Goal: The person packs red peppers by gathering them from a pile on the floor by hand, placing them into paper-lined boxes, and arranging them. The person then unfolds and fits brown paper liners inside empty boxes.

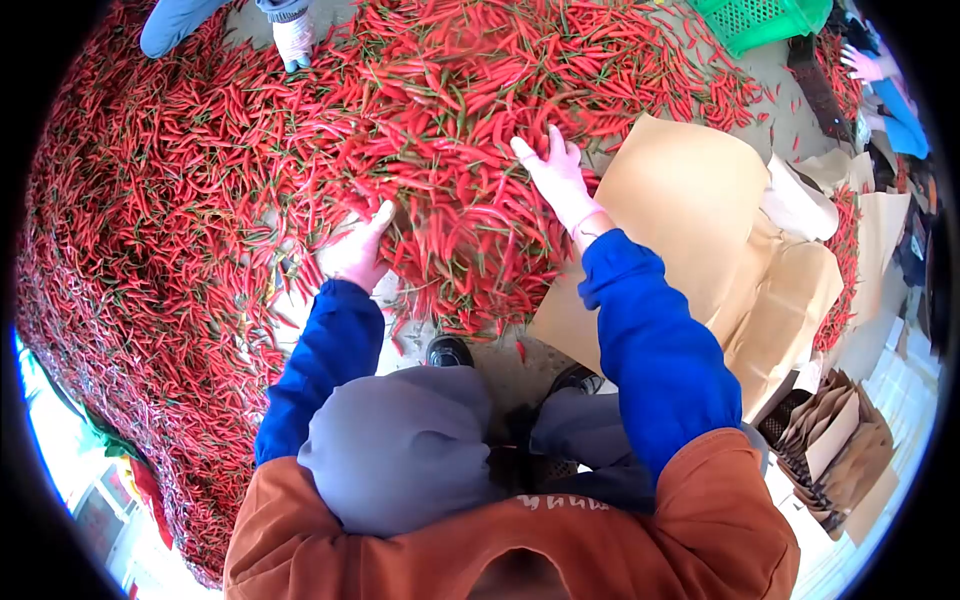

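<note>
A deep heap of red chili peppers [470, 240] with green stems lies on the floor before me. On its near left edge is my left hand [357, 250] in a pale pink glove, thumb stretched out; its other fingers are partly hidden. My right hand [560, 182], gloved alike, touches the heap's right side with thumb and fingers spread. Between the two hands some chilies are blurred by motion. Neither hand is closed round any that I can make out. Brown paper [690, 200] lies beside my right wrist.
Another person's gloved hand [293, 42] touches the peppers at the top left. A green plastic crate [765, 22] stands at the top right, near a further person's hand [862, 64]. Stacked brown paper bags [835, 440] lie at the lower right. My shoe [450, 351] is close to the heap.
</note>
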### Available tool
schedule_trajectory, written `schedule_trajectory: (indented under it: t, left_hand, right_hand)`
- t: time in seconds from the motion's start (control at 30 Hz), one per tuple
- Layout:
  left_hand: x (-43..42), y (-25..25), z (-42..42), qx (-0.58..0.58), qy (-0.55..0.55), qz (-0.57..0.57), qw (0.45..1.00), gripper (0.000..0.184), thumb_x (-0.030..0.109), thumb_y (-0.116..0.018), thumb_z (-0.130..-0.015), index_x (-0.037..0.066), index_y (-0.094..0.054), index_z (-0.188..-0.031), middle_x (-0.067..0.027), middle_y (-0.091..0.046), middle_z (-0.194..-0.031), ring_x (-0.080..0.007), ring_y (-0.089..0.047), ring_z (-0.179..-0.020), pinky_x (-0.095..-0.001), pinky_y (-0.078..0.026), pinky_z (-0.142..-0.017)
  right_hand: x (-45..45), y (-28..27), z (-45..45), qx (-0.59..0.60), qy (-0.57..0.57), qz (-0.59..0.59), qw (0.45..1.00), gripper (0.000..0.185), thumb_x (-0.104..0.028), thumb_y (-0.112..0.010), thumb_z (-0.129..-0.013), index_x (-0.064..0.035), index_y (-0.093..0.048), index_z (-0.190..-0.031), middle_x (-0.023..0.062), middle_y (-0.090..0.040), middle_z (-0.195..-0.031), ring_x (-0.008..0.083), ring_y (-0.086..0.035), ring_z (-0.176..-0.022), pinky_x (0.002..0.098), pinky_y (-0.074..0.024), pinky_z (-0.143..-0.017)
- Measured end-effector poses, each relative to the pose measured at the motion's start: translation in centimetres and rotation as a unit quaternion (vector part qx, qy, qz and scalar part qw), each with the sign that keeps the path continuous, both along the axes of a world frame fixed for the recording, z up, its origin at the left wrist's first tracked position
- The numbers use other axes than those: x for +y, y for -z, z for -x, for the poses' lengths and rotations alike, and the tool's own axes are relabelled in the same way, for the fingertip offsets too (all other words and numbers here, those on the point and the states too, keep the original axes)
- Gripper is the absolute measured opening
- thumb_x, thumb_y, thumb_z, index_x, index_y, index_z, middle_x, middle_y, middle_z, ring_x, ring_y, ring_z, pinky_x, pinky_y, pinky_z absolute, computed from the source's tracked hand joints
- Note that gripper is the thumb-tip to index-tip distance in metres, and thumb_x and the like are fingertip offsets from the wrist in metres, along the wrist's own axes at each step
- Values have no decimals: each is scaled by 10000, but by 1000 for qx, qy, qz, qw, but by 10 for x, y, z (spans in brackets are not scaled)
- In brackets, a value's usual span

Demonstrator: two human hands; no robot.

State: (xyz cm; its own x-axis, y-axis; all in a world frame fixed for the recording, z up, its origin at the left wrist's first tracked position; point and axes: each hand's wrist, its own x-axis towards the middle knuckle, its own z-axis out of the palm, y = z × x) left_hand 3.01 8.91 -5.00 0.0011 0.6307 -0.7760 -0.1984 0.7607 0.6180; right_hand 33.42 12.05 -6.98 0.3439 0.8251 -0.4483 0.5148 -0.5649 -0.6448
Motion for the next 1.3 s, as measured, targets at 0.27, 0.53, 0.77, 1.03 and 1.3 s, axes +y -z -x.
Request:
schedule_trajectory:
  t: [0.27,0.53,0.77,1.03,1.3]
  left_hand:
    - [-4,-55,-13,-30,22,-19,999,455,339,-591,-890,45,-535,-1232,-82,-602,-1166,-198,-579,-1049,-325,-483,-873]
    - [-23,-110,6,-134,29,-22,990,486,378,-494,-934,6,-488,-1247,-134,-580,-1172,-252,-577,-1052,-390,-492,-897]
    - [-15,-198,-3,-54,74,-128,987,275,362,-524,-930,101,-605,-962,-8,-626,-891,-117,-583,-741,-257,-480,-603]
    - [12,-280,-153,-133,268,-164,940,406,329,-473,-956,30,-530,-1224,-48,-594,-1143,-163,-552,-1060,-314,-446,-915]
    - [-51,-312,-378,-256,520,-139,803,416,256,-584,-899,55,-498,-1252,-83,-616,-1109,-199,-602,-998,-328,-487,-867]
  right_hand:
    - [-19,-59,32,484,155,40,860,719,-356,-691,-812,-96,-331,-1378,92,-509,-1263,228,-492,-1157,395,-416,-959]
    - [-17,-68,56,554,24,4,832,557,-345,-601,-880,-98,-408,-1340,48,-512,-1252,158,-536,-1093,342,-483,-885]
    - [1,-146,10,659,-88,-10,747,483,-378,-426,-967,-106,-398,-1365,38,-474,-1307,136,-517,-1113,314,-453,-913]
    - [-74,-245,-110,670,73,-110,731,462,-426,-402,-959,-170,-437,-1342,47,-498,-1311,171,-536,-1109,360,-431,-959]
    - [-286,-237,-249,574,324,-321,680,382,-294,-504,-931,-97,-492,-1259,99,-578,-1189,217,-584,-1049,414,-494,-905]
